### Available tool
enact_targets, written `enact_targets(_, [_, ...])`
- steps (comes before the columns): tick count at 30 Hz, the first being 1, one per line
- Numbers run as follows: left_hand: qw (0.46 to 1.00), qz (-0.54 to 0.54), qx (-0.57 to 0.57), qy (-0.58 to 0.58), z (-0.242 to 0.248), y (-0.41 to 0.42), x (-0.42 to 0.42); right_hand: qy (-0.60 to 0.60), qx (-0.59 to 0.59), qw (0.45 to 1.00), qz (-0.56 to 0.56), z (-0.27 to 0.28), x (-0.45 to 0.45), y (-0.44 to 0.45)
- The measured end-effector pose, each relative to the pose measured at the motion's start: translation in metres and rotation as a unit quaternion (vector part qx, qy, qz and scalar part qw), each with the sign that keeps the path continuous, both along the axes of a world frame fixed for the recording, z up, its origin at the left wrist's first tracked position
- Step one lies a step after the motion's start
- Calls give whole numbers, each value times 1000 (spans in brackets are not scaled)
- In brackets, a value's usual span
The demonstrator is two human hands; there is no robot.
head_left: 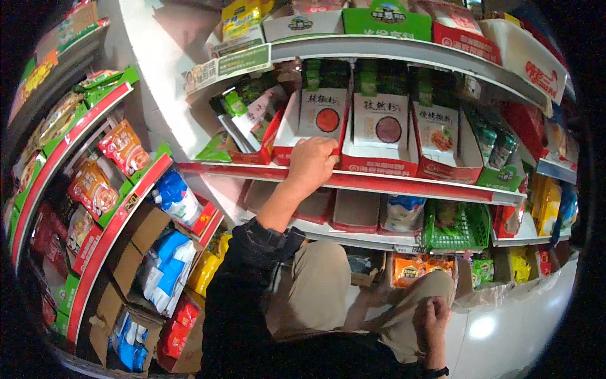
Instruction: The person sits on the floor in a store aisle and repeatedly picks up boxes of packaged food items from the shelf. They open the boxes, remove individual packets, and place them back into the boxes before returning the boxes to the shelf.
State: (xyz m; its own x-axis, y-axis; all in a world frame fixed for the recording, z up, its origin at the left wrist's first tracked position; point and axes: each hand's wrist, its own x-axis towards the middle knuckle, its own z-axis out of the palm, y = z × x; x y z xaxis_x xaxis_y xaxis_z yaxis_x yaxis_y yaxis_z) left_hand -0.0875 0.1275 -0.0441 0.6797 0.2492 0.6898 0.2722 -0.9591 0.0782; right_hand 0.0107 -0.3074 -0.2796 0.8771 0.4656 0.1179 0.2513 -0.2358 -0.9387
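My left hand point(312, 160) reaches up to the middle shelf, its fingers curled over the front lip of a red and white cardboard display box point(287, 144). Inside that box stands a white spice packet point(319, 113) with a round red picture. To the right, a similar box point(378, 163) holds a white packet point(381, 118) with a brownish-purple circle. Another box point(447, 170) contains a packet point(438, 130) with a food picture. Low at the right, my right hand point(436, 316) rests by my bent knee, loosely closed, with nothing visible in it.
An overhanging upper shelf point(388, 45) carries more boxes. Below are cardboard trays point(356, 211), a green plastic basket point(457, 227) and orange packets point(409, 270). Side shelving point(142, 182) stands close on my left, with open cartons point(130, 265) of bagged goods underneath.
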Motion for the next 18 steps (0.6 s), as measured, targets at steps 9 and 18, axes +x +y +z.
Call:
enact_targets(9, [999,-24,-1,-40,23,-13,-14,-65,17,998,11,-35,11,-2])
enact_targets(18, [998,-38,10,-46,32,-54,-43,-71,14,997,25,-22,8,-2])
